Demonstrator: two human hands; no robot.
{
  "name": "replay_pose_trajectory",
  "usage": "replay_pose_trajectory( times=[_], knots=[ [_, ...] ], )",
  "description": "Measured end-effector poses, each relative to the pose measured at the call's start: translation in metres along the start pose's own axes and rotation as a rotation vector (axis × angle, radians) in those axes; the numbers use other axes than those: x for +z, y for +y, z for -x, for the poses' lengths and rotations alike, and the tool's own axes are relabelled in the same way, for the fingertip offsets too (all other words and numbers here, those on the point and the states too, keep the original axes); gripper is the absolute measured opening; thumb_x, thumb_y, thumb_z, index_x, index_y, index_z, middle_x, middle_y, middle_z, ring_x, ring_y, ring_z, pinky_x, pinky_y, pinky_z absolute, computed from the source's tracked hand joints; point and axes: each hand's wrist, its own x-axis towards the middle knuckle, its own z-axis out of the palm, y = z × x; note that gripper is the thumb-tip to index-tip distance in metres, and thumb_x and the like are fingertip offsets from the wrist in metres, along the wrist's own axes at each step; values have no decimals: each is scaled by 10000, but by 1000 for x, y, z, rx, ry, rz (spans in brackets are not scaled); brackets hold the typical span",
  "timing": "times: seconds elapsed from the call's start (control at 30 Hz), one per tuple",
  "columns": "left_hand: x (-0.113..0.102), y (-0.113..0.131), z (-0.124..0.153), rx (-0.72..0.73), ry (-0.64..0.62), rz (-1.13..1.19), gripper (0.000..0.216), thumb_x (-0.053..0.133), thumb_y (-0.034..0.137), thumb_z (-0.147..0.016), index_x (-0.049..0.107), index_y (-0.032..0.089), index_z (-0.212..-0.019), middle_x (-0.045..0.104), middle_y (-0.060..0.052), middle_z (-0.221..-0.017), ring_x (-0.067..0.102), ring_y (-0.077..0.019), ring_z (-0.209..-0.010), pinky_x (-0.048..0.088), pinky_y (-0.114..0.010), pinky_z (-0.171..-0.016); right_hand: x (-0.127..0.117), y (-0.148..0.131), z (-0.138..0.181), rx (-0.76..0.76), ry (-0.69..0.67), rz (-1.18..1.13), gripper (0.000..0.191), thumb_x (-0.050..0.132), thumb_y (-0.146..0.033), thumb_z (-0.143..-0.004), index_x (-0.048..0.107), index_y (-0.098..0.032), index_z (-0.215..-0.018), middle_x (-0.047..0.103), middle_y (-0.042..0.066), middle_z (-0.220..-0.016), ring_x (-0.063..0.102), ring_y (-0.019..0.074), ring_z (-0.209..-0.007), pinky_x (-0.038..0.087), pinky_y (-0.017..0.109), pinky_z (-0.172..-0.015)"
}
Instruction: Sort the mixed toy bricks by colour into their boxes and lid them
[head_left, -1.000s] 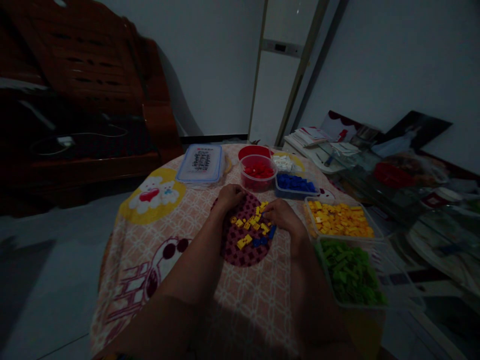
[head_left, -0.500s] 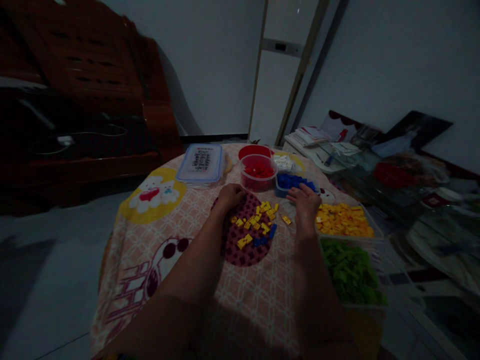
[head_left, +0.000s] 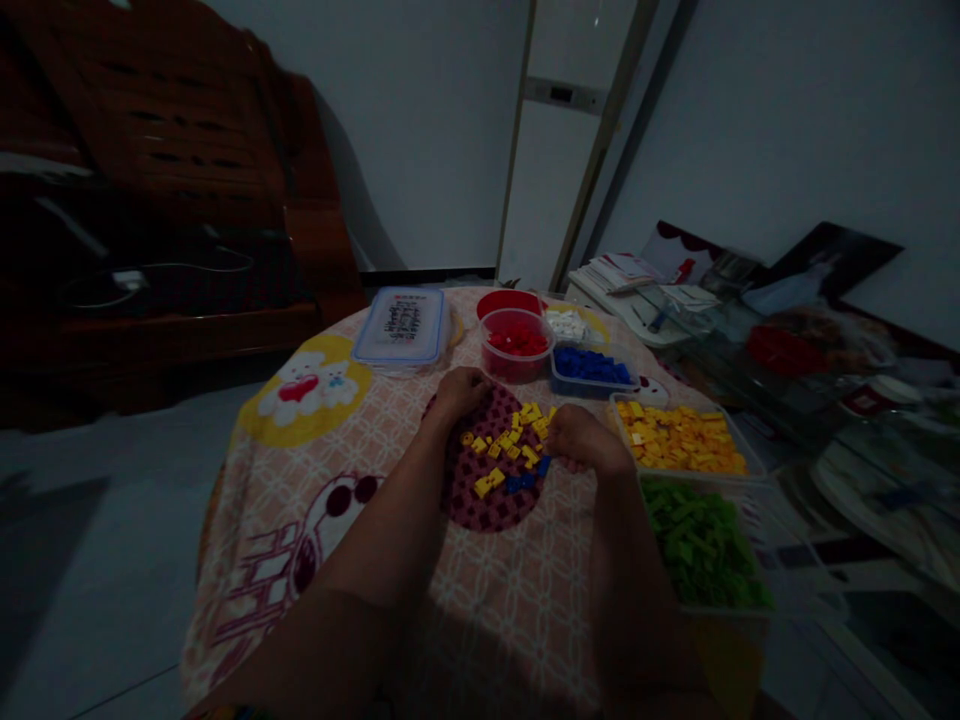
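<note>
Yellow toy building bricks point(head_left: 513, 440) lie scattered on a dark red patterned patch of the tablecloth, with several blue bricks point(head_left: 520, 483) at their near side. My left hand point(head_left: 462, 392) rests at the patch's far left edge with its fingers curled closed; whatever may be in them is hidden. At the right edge of the pile is my right hand point(head_left: 581, 437), bent inward with its fingertips drawn together and low over the cloth. It covers the spot beside the blue and yellow pieces, and I cannot make out what it pinches.
Behind the hands stand a round tub of red bricks point(head_left: 517, 362), a box of blue bricks point(head_left: 592, 372) and white pieces point(head_left: 568, 325). To the right are boxes of yellow bricks point(head_left: 682, 440) and green bricks point(head_left: 705, 545). A lidded plastic box point(head_left: 401, 328) sits back left.
My right hand has come back from the blue box's near edge to the right side of the pile, its fingers closing. It now covers the lone yellow brick there. My left hand stays put.
</note>
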Motion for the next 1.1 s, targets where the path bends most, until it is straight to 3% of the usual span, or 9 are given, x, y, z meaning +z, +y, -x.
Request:
replay_pose_trajectory(
  times=[0.3, 0.5, 0.63, 0.77, 0.93, 1.03, 1.1],
  knots=[
    [1, -1, 1, -4, -1, 23, 262, 557, 281, -862, 774, 167, -957, 738, -50, -761, 647, -180, -758, 461, -255, -719, 11, -14, -2, -90, -10, 190, 106, 639, -93, -683, 663, -167, -612, 573, 15, -424, 561, 151, -401, 385, 226, -432],
    [0, 0, 1, 9, 1, 10, 261, 563, 279, -857, 777, 162, -953, 755, -61, -832, 647, -178, -771, 460, -255, -733, -2, -6, 1, -133, 147, 198, 204, 556, -88, -718, 749, -123, -775, 687, 41, -597, 608, 105, -527, 399, 182, -537],
    [0, 1, 0, -4, -4, -3, 279, 561, 288, -868, 777, 156, -986, 755, -66, -834, 646, -177, -756, 456, -255, -726, -8, 8, -5, -132, 315, 21, 266, 555, -135, -732, 779, -141, -874, 707, 40, -632, 654, 142, -600, 469, 208, -612],
    [0, 1, 1, -8, 0, -7, 277, 566, 287, -870, 777, 156, -993, 757, -70, -854, 643, -176, -751, 450, -258, -720, -7, 15, -19, -109, 503, -372, 239, 567, -219, -740, 751, -128, -863, 681, 44, -599, 664, 189, -563, 536, 268, -578],
    [0, 2, 1, -19, 2, -3, 263, 568, 270, -864, 774, 155, -981, 752, -64, -827, 641, -176, -754, 449, -256, -716, -3, 18, -42, -134, 986, -932, 408, 569, -236, -741, 645, -111, -1122, 721, 68, -841, 726, 196, -760, 611, 300, -645],
    [-1, 2, 1, -14, -1, -5, 262, 567, 265, -862, 775, 152, -975, 749, -61, -814, 641, -176, -746, 450, -257, -720, -4, 21, -48, -176, 1040, -1011, 509, 593, -230, -718, 601, -110, -1212, 721, 106, -1004, 728, 199, -873, 621, 315, -709],
    [-1, 1, 1, -7, -5, -2, 263, 566, 266, -863, 775, 153, -974, 747, -57, -800, 641, -174, -740, 453, -256, -722, -5, 22, -47, -157, 1021, -992, 482, 581, -225, -714, 620, -105, -1179, 722, 116, -1005, 727, 194, -867, 616, 306, -714]
  ],
)
